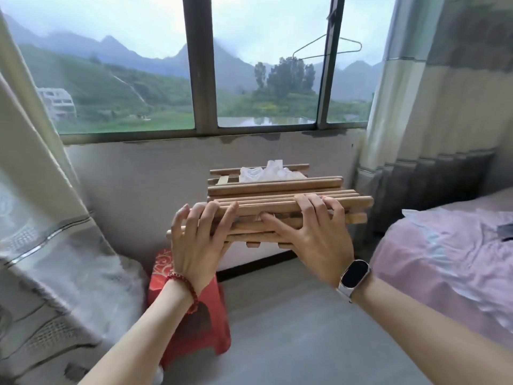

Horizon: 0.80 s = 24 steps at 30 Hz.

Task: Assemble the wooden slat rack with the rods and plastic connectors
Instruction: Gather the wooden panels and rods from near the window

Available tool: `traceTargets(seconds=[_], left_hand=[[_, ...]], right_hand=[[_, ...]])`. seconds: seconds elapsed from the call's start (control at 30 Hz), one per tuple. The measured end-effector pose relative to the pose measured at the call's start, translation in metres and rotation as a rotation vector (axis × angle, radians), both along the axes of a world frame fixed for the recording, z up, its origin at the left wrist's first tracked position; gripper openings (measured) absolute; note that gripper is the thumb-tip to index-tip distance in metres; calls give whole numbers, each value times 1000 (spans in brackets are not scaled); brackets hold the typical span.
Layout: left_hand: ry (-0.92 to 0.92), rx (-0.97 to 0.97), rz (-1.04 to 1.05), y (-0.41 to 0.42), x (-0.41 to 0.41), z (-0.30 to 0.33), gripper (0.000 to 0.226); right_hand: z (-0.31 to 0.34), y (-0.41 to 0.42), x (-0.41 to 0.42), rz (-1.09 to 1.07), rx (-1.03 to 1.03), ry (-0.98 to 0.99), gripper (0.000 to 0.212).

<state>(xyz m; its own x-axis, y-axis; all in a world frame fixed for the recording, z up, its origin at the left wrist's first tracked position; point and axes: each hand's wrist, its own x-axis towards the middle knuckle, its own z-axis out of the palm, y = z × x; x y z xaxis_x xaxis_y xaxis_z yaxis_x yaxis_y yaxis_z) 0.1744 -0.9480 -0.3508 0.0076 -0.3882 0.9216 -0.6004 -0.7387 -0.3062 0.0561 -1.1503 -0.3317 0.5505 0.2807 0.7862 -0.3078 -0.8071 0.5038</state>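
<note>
- Both hands are gripping the wooden slat bundle (pixel 277 207), which I am watching held up before the window wall.
- Left hand (pixel 198 237) is curling over its left end.
- Right hand (pixel 308 229) is clasping the middle, fingers over the top.
- Clear plastic bag (pixel 266 172) is lying on the far slats.

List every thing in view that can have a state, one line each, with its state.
left hand: grips the left end of the wooden slat bundle, fingers curled over the top.
right hand: holds the bundle's right half, fingers over the top, thumb on the front.
wooden slat bundle: stacked, unassembled, held up by both hands.
clear plastic bag: crumpled, lying on the slats' far side.
wire hanger: hanging at the window.
red stool: standing on the floor.
</note>
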Motion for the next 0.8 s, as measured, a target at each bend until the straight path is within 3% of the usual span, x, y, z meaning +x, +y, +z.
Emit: traceTargets(seconds=[0.1,0.2,0.37,0.63,0.8], left_hand=[[38,7,-46,-49,4,-65,44],[78,37,-60,-87,11,-137,58],[110,89,-41,-132,25,-287,57],[175,176,-65,-159,45,-560,65],[275,232,-108,-157,45,-679,55]], right_hand=[[-65,-44,-2,-25,30,9,60],[-137,-78,0,-12,70,26,57],[-291,-120,12,-30,137,77,82],[-569,-145,31,-73,224,167,83],[-691,-144,33,-97,310,273,82]])
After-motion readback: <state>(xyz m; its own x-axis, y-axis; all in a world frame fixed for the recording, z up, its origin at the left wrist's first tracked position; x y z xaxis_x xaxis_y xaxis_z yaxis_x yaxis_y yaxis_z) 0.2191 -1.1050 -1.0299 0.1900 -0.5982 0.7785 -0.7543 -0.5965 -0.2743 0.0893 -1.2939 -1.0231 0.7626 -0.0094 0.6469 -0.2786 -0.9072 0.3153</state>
